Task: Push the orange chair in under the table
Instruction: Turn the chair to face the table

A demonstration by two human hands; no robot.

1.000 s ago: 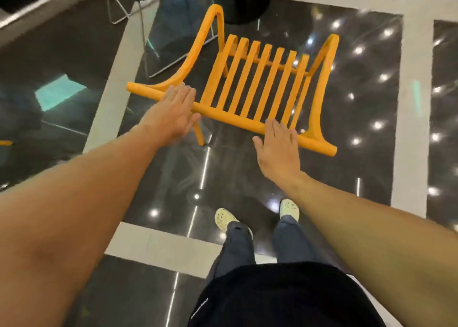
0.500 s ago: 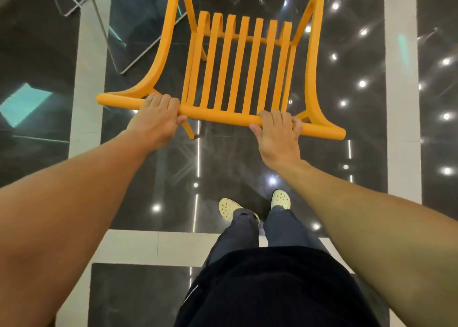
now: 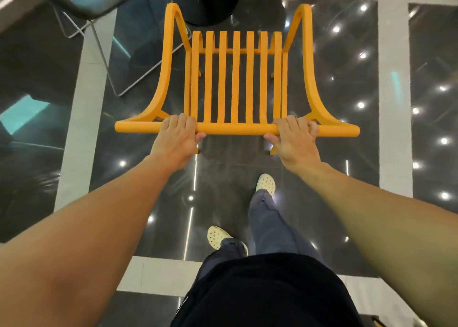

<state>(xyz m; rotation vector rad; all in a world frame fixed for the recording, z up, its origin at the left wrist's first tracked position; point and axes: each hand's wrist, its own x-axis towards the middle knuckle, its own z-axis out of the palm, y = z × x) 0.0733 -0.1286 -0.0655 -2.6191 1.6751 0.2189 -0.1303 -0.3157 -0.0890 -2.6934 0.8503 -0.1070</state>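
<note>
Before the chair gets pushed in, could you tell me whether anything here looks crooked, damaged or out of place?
Nothing stands out. The orange chair looks intact, both hands grip its top rail, and the black table base sits straight ahead.

left hand (image 3: 177, 140): fingers curled over a bar | right hand (image 3: 296, 142): same | both arms outstretched

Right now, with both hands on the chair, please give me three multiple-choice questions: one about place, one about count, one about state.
1. Where does the round black table base stand?
A) beyond the chair
B) behind the person
C) right of the chair

2. How many hands hold the orange slatted chair?
A) none
B) one
C) two

3. The pale perforated clogs are:
A) side by side
B) staggered, right one ahead
C) off the floor

Answers:
1 A, the base lies past the chair's front.
2 C, left hand and right hand wrap the top rail.
3 B, mid-step.
</note>
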